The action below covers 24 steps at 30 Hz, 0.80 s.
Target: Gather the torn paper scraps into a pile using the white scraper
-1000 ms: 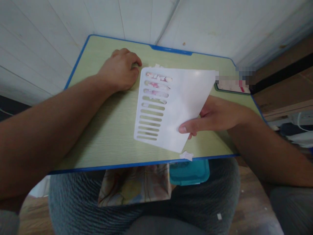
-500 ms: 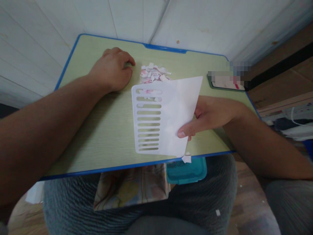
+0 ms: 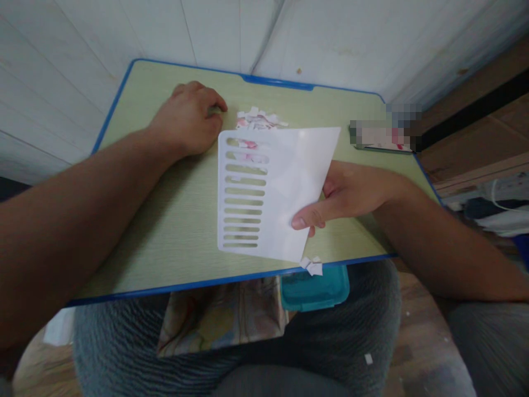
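My right hand [image 3: 330, 201] grips a white slotted panel [image 3: 295, 187] by its right side, thumb on the face towards me and the other fingers mostly hidden behind it. A column of long slots runs down the panel's left part. Behind its top edge lies a pile of small torn paper scraps [image 3: 258, 118], some showing through the upper slots. My left hand [image 3: 192, 118] rests on the table to the left of the pile, fingers loosely bent, a gap between index finger and thumb, nothing visible in it. A few paper scraps [image 3: 313, 267] sit at the table's front edge, below the panel.
The small table [image 3: 173, 231] has a blue rim and stands against a white plank wall. A phone [image 3: 382, 138], partly blurred out, is at its right side. Beneath the front edge are a teal container [image 3: 318, 289] and a patterned bag [image 3: 227, 317] by my legs.
The panel in my right hand has shifted slightly left and its upper left corner has risen, covering more of the scrap pile. My left hand has stayed in place.
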{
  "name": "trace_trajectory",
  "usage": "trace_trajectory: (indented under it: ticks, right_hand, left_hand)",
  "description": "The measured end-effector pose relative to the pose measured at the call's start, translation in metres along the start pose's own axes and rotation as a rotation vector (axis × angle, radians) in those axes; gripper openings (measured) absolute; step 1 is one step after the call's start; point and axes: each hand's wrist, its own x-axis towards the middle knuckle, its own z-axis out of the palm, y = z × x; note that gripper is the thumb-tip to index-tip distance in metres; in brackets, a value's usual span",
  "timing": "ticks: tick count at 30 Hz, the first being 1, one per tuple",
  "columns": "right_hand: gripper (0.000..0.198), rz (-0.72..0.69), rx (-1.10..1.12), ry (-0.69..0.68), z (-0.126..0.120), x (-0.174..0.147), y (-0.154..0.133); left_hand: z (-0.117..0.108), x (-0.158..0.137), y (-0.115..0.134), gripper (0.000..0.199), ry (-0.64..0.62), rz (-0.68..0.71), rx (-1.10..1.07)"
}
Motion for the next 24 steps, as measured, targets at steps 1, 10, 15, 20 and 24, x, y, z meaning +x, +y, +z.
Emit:
trace_trajectory:
  ticks: [1,10,15,20,24]
  right_hand:
    - [0.024,0.016,-0.001,-0.009,0.0,0.0,0.0]
    - [0.029,0.053,-0.002,0.016,-0.004,-0.006,-0.003]
    - [0.029,0.072,-0.009,0.091,-0.007,-0.008,-0.002]
    - [0.044,0.063,-0.044,0.292,-0.007,-0.008,-0.005]
    - [0.041,0.107,-0.022,0.172,-0.007,-0.007,-0.009]
  left_hand:
    - [-0.001,0.0,0.001,0.045,-0.008,0.001,0.007]
    - [-0.011,0.0,0.007,0.048,-0.084,-0.004,0.013]
    - [-0.01,0.002,0.002,0.045,-0.094,0.044,-0.006]
    - [-0.01,-0.002,0.008,0.044,-0.073,0.011,0.013]
    - [-0.011,-0.003,0.011,0.045,-0.078,-0.001,0.026]
